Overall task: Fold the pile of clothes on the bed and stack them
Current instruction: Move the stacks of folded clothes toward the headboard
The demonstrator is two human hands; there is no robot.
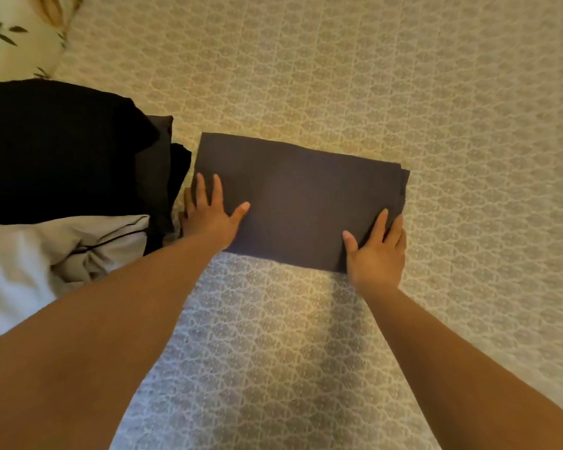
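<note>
Cream-and-grey patterned cover: the bed (436,92), filling the view and carrying everything listed below.

Black and mixed fabric: the pile of clothes (56,151) at the left edge of the bed, a black garment on top, a pale grey piece with dark piping (104,245) and a white piece (10,287) nearer the person. Whether these are folded or waiting cannot be told.

Dark grey cloth: the folded garment (299,196), a flat rectangle lying just beside the pile, its right edge showing several layers.

Floral pillow (17,34), top left corner, apart from the work.

Left hand (208,216): resting flat on the garment's near left corner, fingers (217,190) straight and spread, gripping nothing; the outer fingers hang over the edge.

Right hand (376,254): on the near right corner, thumb and forefinger on top, the other fingers at the layered edge; whether they tuck beneath it cannot be told.

Step in hand, by judgement: squaring and flattening before the next fold or the lift to a stack. Done well, both palms press evenly, the right hand aligns the loose layers flush, and any lift takes all layers together so the rectangle keeps its shape.
</note>
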